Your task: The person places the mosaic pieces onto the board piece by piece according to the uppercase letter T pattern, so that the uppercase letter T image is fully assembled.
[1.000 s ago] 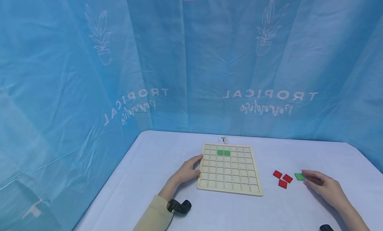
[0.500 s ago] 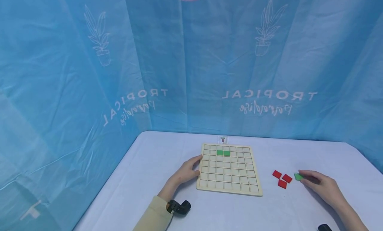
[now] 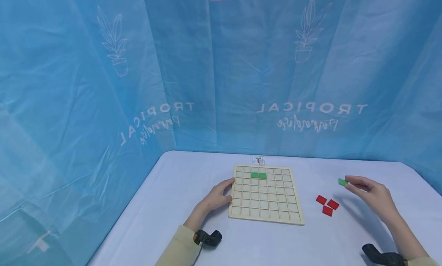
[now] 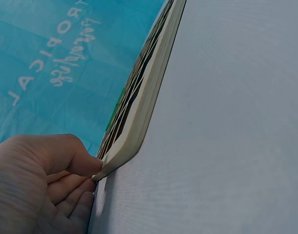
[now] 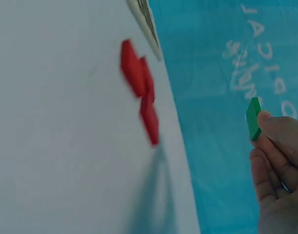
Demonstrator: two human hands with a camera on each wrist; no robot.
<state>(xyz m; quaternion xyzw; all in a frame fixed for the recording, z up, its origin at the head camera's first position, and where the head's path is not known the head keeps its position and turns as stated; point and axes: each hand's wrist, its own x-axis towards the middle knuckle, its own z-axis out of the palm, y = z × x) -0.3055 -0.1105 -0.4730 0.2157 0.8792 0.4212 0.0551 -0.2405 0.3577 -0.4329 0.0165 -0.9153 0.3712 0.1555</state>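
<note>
A light wooden grid board (image 3: 263, 197) lies on the table, with two green square tiles (image 3: 254, 175) side by side in its second row. At the board's left edge my left hand (image 3: 215, 197) rests, thumb and forefinger spread apart against the rim; the left wrist view shows the thumb (image 4: 78, 156) at the edge. My right hand (image 3: 374, 195) pinches one green square tile (image 3: 342, 182) between thumb and fingers, raised above the table. That green tile (image 5: 253, 119) shows nearly edge-on in the right wrist view. Three red square tiles (image 3: 327, 210) lie loosely grouped right of the board.
Behind the board, a small printed grid card (image 3: 258, 160) carries a green and red T-shaped pattern. A white cloth (image 3: 193, 170) covers the table. Blue printed curtains (image 3: 238, 82) hang at the back and left. Each wrist wears a black camera (image 3: 208, 238).
My right hand has taken hold of the loose green tile and lifted it off the table, moving it up and away. The left hand stays at the board's edge.
</note>
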